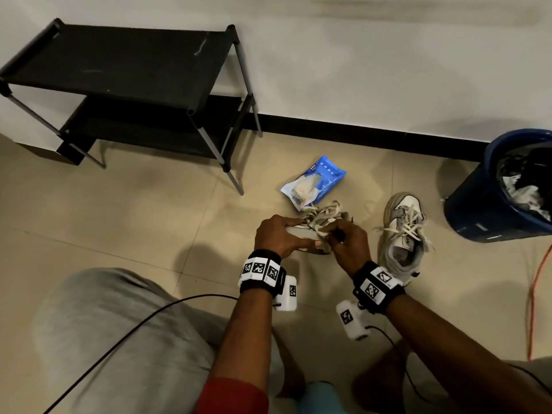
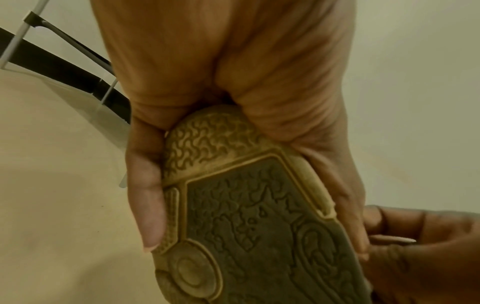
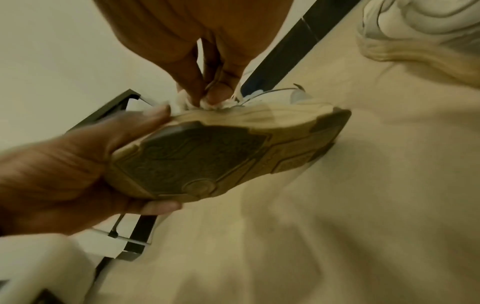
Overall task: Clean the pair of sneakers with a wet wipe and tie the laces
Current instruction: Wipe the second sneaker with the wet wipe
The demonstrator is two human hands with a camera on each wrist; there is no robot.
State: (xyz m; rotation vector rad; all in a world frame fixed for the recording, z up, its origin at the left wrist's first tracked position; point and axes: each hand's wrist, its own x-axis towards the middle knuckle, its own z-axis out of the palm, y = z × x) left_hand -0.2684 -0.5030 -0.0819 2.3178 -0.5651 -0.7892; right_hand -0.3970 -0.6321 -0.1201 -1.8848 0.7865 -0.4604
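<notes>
My left hand [image 1: 279, 237] grips a white sneaker [image 1: 321, 222] by its toe end and holds it above the floor, the tan patterned sole [image 2: 259, 226] turned toward me. My right hand [image 1: 348, 240] pinches a crumpled white wet wipe [image 3: 205, 106] and presses it against the sneaker's side above the sole [image 3: 207, 158]. Its loose laces [image 1: 325, 212] stick up behind my hands. The second sneaker [image 1: 403, 237] stands on the floor to the right, its laces untied.
An open blue pack of wet wipes [image 1: 313, 182] lies on the tiled floor just beyond my hands. A black two-tier shoe rack [image 1: 125, 85] stands at the left against the wall. A blue bin [image 1: 501, 189] with rubbish is at the right, beside an orange cable [image 1: 534, 294].
</notes>
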